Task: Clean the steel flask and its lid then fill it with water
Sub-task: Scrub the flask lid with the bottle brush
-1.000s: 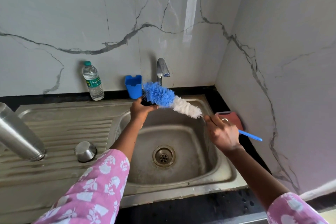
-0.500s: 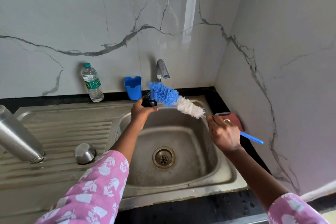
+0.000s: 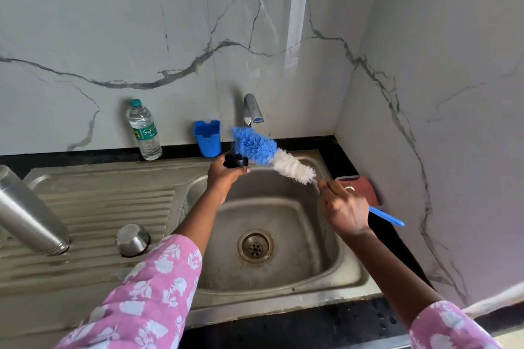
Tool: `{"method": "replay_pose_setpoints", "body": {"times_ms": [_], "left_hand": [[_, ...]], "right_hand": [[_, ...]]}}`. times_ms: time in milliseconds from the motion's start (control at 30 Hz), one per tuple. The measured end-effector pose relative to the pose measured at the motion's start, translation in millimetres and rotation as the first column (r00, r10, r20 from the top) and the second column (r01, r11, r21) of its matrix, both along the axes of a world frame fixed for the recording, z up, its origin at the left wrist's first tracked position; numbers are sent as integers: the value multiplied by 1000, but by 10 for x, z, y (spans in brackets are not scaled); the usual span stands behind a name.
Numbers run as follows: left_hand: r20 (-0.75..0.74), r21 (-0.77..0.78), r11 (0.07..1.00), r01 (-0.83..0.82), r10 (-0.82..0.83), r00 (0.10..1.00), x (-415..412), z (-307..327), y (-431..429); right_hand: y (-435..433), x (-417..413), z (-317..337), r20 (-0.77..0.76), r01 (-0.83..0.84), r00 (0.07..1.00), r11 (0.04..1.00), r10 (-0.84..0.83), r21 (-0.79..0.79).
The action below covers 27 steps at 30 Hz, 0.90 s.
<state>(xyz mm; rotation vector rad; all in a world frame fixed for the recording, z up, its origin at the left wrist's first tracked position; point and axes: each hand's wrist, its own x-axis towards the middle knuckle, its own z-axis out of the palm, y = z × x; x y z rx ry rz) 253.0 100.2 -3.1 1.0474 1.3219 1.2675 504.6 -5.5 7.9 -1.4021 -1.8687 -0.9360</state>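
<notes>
Over the sink [image 3: 283, 300], with the smooth, likely slippery flask [image 3: 28, 215] tilted mouth-down on the drainboard at left, the right hand [image 3: 343, 210] grips a light, soft-bristled brush [image 3: 263, 149] by its handle while the left hand [image 3: 226, 176] holds the small lid [image 3: 235, 161] from below, the lid showing slightly more than a second ago.

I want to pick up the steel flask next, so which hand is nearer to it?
Left. The left hand holds a black cap over the sink's left side, right of the flask. The right hand holds the brush farther right.
</notes>
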Motion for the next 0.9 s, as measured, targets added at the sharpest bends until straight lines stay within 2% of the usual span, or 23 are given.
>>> {"method": "replay_pose_setpoints", "body": {"times_ms": [67,233,333,433,567,800,900], "left_hand": [[29,-9,1000,-3,4,1000,35,7,9],[212,-36,997,-74,80,974,-64,31,42],[273,-28,998,-62,67,960,-82,22,26],[248,-32,999,-33,40,968,-15,28,-7],[287,-51,996,-75,86,954,11,72,-10],[248,-9,993,-122,120,961,-96,-16,-60],[181,16,986,-166,161,970,-147,-50,-79]], "right_hand": [[5,-59,2,12,-26,1000,1000,26,2],[-88,43,-9,68,-32,997,999,31,14],[-69,104,-7,28,-15,1000,1000,15,20],[-52,8,24,12,0,1000,1000,0,19],[-61,-41,-70,13,-56,998,998,56,3],[-120,42,-87,-14,39,999,998,-39,-52],[-121,-2,-162,-43,52,998,996,-55,-73]]}}
